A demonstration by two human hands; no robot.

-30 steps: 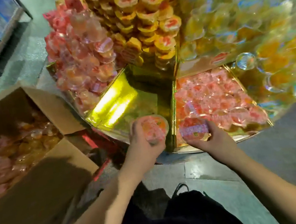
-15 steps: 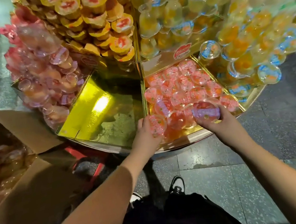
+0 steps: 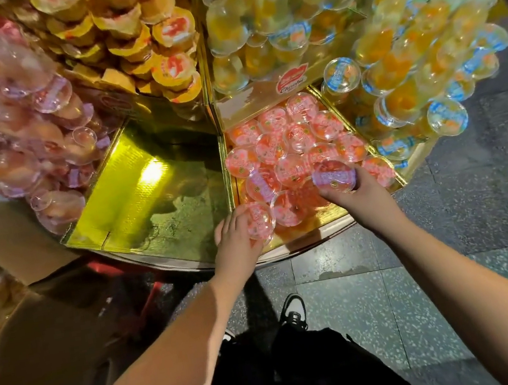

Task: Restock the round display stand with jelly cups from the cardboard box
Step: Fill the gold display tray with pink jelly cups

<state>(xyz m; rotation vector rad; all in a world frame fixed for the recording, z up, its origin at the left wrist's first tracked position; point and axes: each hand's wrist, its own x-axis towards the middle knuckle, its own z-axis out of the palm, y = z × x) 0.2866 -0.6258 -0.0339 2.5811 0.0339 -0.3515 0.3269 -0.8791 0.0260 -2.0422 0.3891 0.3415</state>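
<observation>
1. Two bare hands: left (image 3: 237, 241) and right (image 3: 357, 194).
2. Two round pink-lidded clear plastic jelly cups held: one by the left (image 3: 260, 223), one by the right (image 3: 333, 176).
3. One brown cardboard box (image 3: 28, 331).
4. One round gold-lined display stand (image 3: 307, 243).
5. Two black-and-white shoes (image 3: 293, 311); the other barely shows.
6. Heaped cups are too many and too blurred to count.

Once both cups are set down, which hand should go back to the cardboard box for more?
Left, probably. The cardboard box sits on the left side, next to the left hand, whose grip is on a pink cup at the compartment's near-left corner. The right hand would have to cross the body.
</observation>
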